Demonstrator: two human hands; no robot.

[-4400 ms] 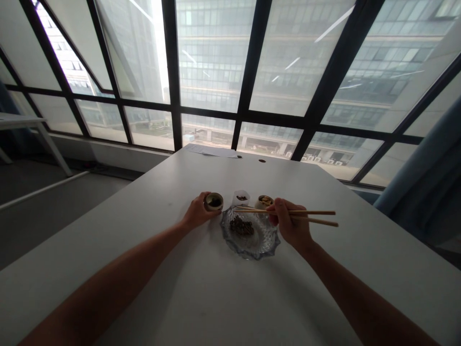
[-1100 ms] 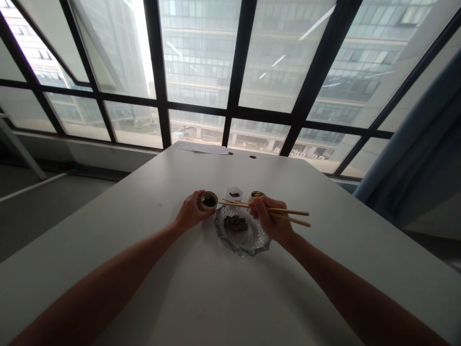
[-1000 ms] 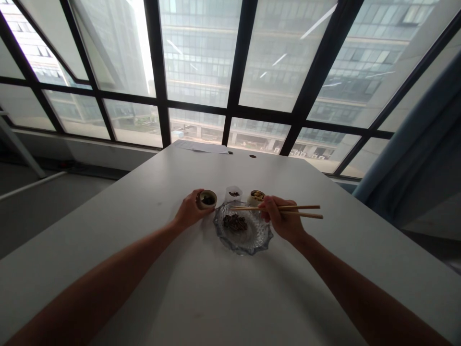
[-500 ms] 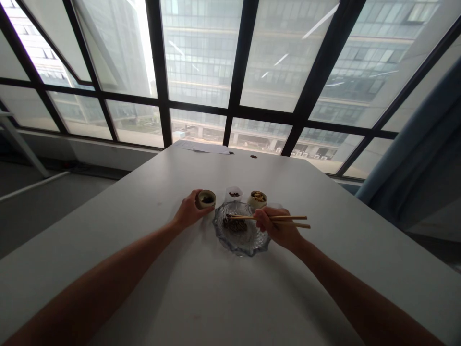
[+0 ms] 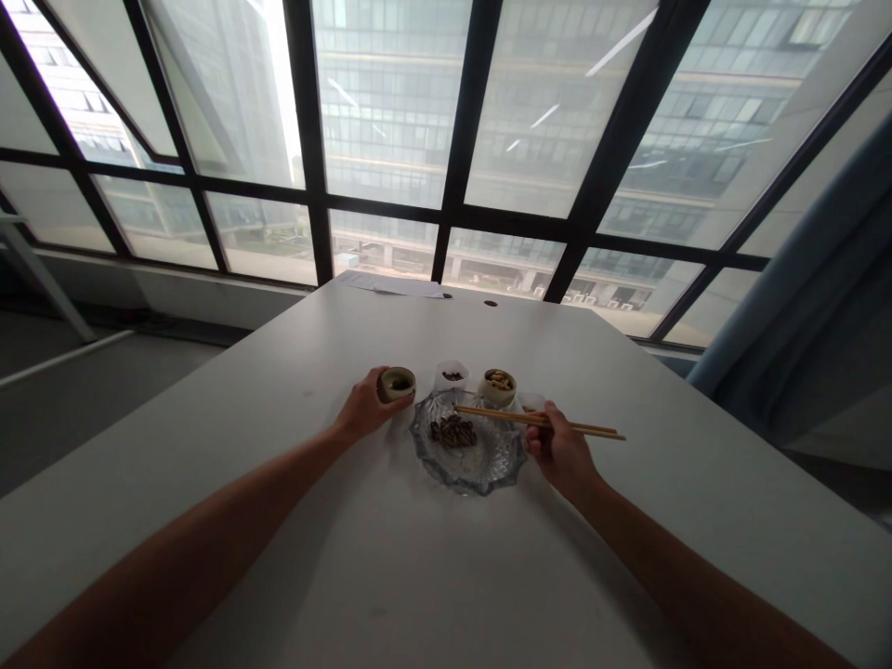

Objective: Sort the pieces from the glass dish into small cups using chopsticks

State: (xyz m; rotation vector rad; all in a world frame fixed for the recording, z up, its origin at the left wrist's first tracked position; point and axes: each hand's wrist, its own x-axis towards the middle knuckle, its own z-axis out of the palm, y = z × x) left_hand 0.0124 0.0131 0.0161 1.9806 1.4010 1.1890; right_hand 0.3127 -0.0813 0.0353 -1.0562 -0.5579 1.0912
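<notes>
My left hand is wrapped round a small round cup with something dark inside, left of a scalloped glass plate. A pair of wooden chopsticks is gripped in my right hand at the plate's right edge. Their tips lie close together over the plate's back left part, and I cannot make out anything between them. Dark striped seeds, heaped together, lie on the left half of the plate.
Behind the plate stand a white cup with dark bits and a pale cup of yellowish-brown pieces. Another clear container is partly hidden behind my right hand. Paper sheets lie at the table's far edge, by the windows.
My right hand has moved right, drawing the chopsticks back and up from the seed heap; the sticks have come closer together. My left hand has barely shifted with its cup.
</notes>
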